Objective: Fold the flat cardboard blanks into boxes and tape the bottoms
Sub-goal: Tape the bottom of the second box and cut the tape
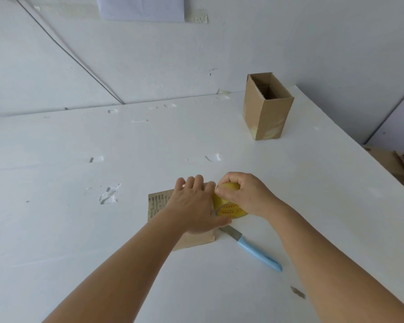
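Near the table's (56, 229) front edge, around its middle, a cardboard blank (158, 202) lies under the left hand (194, 206), whose fingers are spread flat and press it down. The right hand (245, 194) curls round a yellow tape roll (228, 201) at the blank's right side — a firm grip, thumb and fingers wrapped over it. The cardboard looks light and stiff yet creasable, so it probably slides unless pinned; holding along the folds seems best. A knife (254, 249) with a blue handle lies just beside the blank. Toward the far right corner stands a finished box (266, 113) — open-topped, and empty as far as its inside shows.
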A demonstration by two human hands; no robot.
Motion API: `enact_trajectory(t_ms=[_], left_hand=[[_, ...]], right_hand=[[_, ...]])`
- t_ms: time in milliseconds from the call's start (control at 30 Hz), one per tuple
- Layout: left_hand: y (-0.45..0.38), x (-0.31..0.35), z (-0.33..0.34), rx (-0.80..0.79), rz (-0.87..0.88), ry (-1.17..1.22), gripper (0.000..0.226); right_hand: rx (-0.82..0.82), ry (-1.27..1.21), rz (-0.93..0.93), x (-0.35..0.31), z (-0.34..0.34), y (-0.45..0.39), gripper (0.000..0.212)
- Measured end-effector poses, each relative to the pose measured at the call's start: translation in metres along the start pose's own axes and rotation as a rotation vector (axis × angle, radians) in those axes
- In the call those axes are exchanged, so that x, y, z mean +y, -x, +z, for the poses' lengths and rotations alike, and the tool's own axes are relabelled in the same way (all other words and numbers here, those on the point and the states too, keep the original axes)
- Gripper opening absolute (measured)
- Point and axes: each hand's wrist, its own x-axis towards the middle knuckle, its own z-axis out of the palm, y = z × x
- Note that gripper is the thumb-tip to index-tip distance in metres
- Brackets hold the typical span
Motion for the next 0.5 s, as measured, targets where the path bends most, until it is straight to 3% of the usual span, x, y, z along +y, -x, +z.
enact_trajectory(t_ms=[200,367,500], left_hand=[[0.007,-0.002,0.011,0.112,-0.029,0.117,0.08],[0.006,-0.003,0.011,0.106,-0.069,0.129,0.081],[0.007,0.0,0.01,0.095,-0.094,0.146,0.077]], right_hand=[[-0.079,-0.203,0.097,0.036,-0.004,0.004,0.04],[-0.016,-0.462,0.078,0.05,0.006,0.002,0.015],[-0.021,-0.219,-0.044,0.045,-0.006,-0.007,0.011]])
